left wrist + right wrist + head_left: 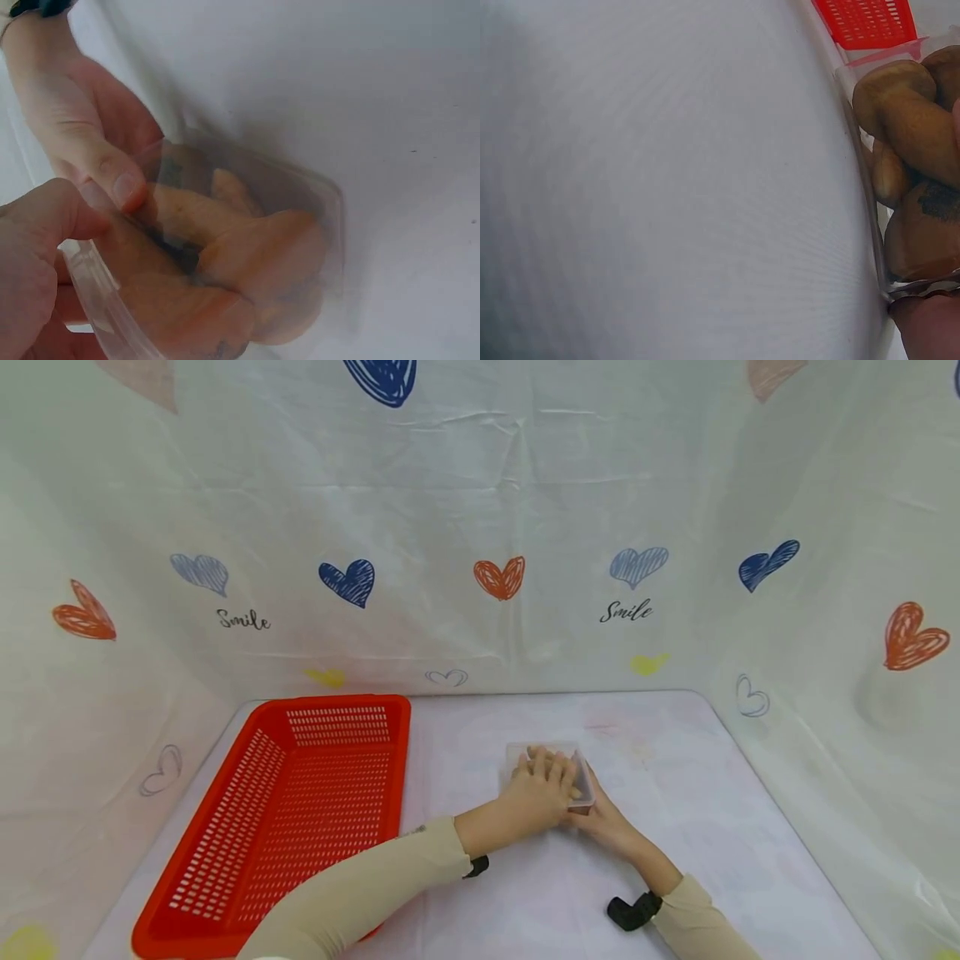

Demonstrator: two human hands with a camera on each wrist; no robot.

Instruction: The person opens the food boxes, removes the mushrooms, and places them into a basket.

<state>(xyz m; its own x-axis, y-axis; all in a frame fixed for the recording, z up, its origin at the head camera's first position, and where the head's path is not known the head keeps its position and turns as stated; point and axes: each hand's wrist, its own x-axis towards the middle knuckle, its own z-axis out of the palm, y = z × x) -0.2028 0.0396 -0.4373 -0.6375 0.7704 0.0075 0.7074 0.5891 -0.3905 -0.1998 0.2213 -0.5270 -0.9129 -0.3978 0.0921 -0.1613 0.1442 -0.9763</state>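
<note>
A clear plastic box [587, 774] of brown mushrooms [919, 124] is between both hands, right of the table's middle. My left hand [536, 793] lies across its top with fingers spread over the opening. In the left wrist view the left thumb [79, 217] meets the box's near edge, and the fingers curl past the rim. The right hand [603, 818] grips the box from its right side, its thumb [124, 180] over the rim beside the left thumb. Several mushrooms show through the clear plastic; the left hand hides part of them in the head view.
A large red plastic basket [397, 760] with slotted walls stands on the left of the white-covered table [675, 777], partly under the left forearm. White sheeting [450, 635] printed with hearts hangs behind and at both sides.
</note>
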